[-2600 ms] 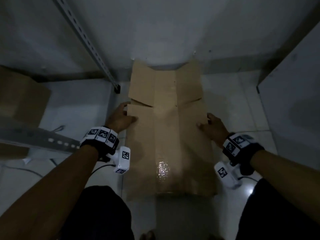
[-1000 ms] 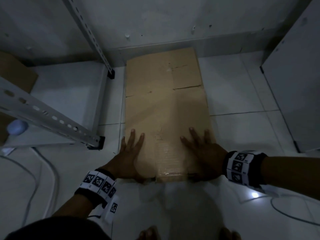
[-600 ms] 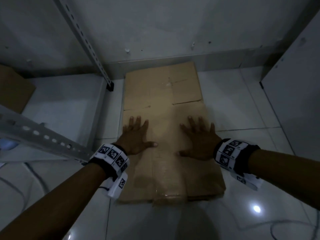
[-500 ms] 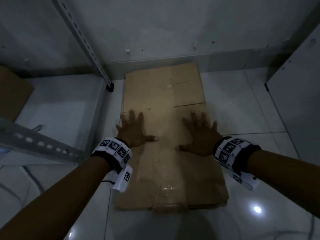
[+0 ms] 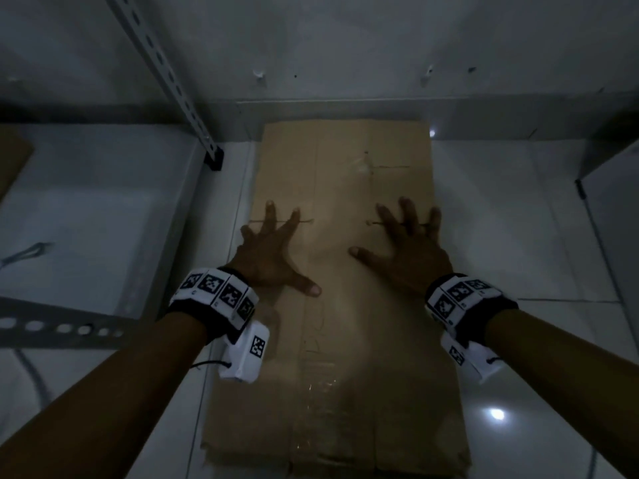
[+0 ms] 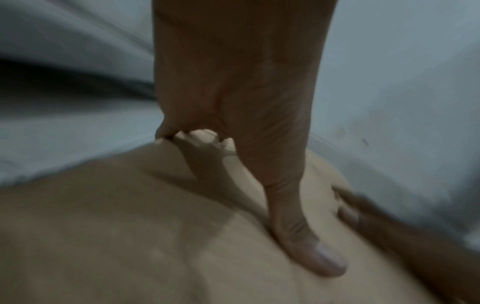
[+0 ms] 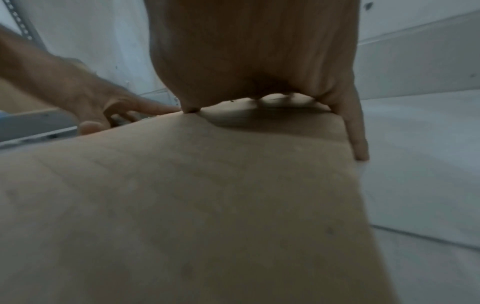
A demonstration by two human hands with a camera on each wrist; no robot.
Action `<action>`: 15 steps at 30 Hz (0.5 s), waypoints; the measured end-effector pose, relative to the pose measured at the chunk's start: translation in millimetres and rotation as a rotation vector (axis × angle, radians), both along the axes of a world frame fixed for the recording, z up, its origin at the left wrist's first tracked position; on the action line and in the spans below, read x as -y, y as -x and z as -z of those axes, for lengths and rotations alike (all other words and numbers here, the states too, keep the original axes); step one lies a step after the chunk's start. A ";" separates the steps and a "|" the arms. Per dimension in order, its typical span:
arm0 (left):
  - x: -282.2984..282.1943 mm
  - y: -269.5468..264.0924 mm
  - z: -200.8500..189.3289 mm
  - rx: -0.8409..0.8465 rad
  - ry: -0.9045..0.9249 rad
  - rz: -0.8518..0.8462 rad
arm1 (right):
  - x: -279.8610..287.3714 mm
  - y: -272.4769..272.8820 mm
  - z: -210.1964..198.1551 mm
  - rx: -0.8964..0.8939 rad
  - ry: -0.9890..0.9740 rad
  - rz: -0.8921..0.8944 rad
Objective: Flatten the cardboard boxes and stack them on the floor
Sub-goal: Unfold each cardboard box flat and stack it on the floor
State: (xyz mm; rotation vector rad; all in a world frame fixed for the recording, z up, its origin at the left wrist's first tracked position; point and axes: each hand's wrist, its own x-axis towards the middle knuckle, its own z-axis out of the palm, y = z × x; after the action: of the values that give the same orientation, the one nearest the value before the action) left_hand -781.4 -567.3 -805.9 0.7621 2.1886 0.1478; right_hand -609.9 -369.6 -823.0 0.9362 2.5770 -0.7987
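A flattened brown cardboard box (image 5: 340, 357) lies lengthwise on the white tiled floor, its far end against the wall. My left hand (image 5: 273, 252) presses flat on its left half with fingers spread. On the right half my right hand (image 5: 404, 250) does the same, its outer fingers at the box's right edge. In the left wrist view the palm (image 6: 233, 82) bears down on the cardboard (image 6: 130, 236), thumb stretched out. The right wrist view shows the right palm (image 7: 252, 51) on the cardboard (image 7: 194, 205), with the left hand (image 7: 85, 96) beyond it.
A metal rack stands at the left, its slotted upright (image 5: 166, 74) ending in a black foot (image 5: 213, 160) beside the box. A horizontal rack rail (image 5: 58, 328) crosses the near left. Another cardboard box (image 5: 12, 160) sits at the far left. A white cabinet (image 5: 612, 216) stands at the right.
The box has gone from half-folded and held by its sides to lying flat. Both hands have slid from its near end up to its middle, pressing with spread fingers.
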 end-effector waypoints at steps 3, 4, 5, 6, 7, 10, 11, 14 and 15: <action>8.1 -5.4 0.8 -0.034 -0.089 -0.199 | -3.4 -5.6 -2.1 -0.102 0.039 0.118; 11.8 -8.2 0.7 -0.050 -0.135 -0.316 | -3.5 -8.8 -2.6 -0.148 0.057 0.214; 15.5 -10.5 2.5 -0.055 -0.180 -0.448 | -3.6 -12.3 -2.6 -0.181 0.070 0.321; 19.0 -11.5 5.2 -0.050 -0.213 -0.567 | -4.0 -15.5 -1.0 -0.196 0.091 0.419; 21.7 -12.8 6.6 -0.036 -0.234 -0.644 | -4.8 -17.9 0.8 -0.196 0.127 0.487; 27.1 -16.1 3.3 -0.030 -0.262 -0.688 | -12.4 -18.7 10.2 -0.219 0.236 0.512; 28.7 -16.9 2.1 -0.030 -0.268 -0.687 | -15.5 -18.2 12.1 -0.225 0.247 0.488; 37.0 -20.0 0.6 0.020 -0.269 -0.654 | -23.2 -18.7 11.9 -0.182 0.262 0.416; 40.6 -20.3 0.7 0.046 -0.263 -0.634 | -25.4 -19.8 9.8 -0.160 0.279 0.398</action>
State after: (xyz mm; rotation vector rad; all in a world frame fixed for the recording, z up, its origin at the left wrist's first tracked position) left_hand -761.1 -607.9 -806.5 0.1685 2.3215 0.7736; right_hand -590.0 -344.2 -832.7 1.3594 2.3445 -1.3488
